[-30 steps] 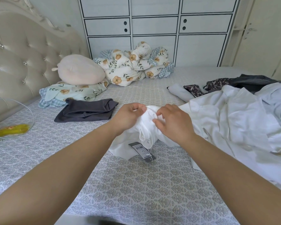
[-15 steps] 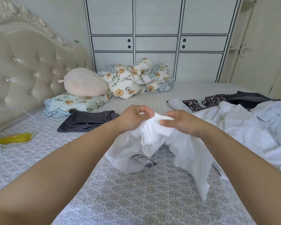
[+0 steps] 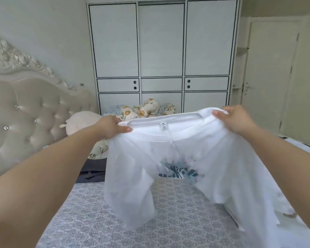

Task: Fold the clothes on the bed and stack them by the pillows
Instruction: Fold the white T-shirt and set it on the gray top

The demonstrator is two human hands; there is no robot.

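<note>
Both hands are up at mid-frame, stretching a white shirt (image 3: 168,158) by its shoulders. The left hand (image 3: 111,127) pinches one side of the neckline, thumb on the near face; the right hand (image 3: 236,120) grips the other side, fingers curled into the cloth. Held wide and high like this, I'd say, so the shirt hangs flat and straight before it's laid down to fold.

The collar sits taut between the hands, a 2XL label (image 3: 163,126) at its centre. The fabric is thin, nearly see-through, and drapes down to the bed (image 3: 100,221) at lower centre, with a dark-and-blue print showing faintly through it.

At middle left, a folded dark garment (image 3: 92,171) lies by the pillow (image 3: 79,122) — the stack, probably.
</note>
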